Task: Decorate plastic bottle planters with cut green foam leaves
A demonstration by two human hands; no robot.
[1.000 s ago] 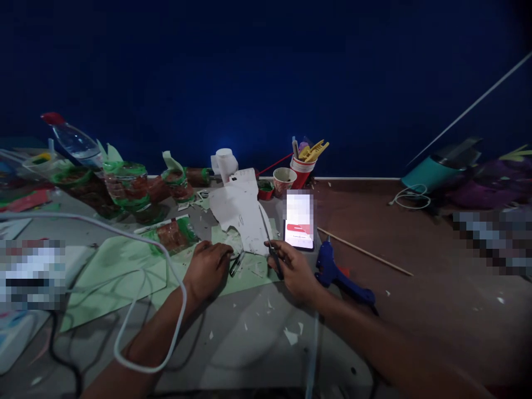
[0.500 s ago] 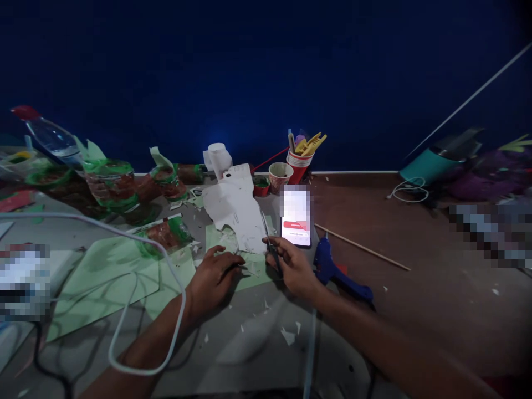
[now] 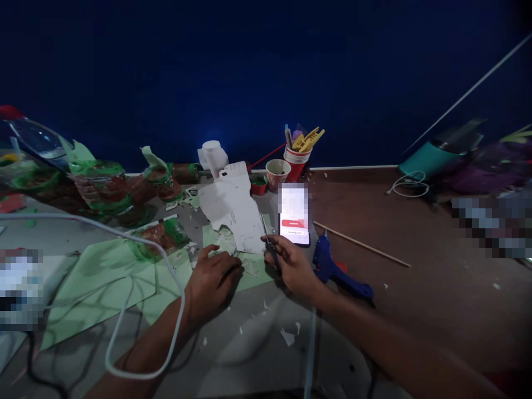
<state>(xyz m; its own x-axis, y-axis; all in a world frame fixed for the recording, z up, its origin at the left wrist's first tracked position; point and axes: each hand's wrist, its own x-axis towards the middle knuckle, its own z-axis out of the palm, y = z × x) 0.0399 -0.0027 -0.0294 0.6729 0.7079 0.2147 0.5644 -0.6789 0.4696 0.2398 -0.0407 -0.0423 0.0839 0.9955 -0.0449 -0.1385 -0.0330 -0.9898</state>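
My right hand is closed round dark-handled scissors, whose thin blades point away from me along the right edge of a cut white sheet. My left hand rests palm down beside small paper scraps, its fingers loosely bent and apart, with nothing visible in them. Beneath the white sheet and scraps lies a light green sheet. A lit phone stands just beyond my right hand, and a blue glue gun lies to its right.
Red-brown jars with green rims crowd the left, near a bottle. A white cable loops over my left forearm. Behind are a paper cup and a red cup of tools. A wooden stick lies right.
The view has shifted slightly, so most things sit a little further left. Both hands keep nearly the same place, and the scissors stay in my right hand.
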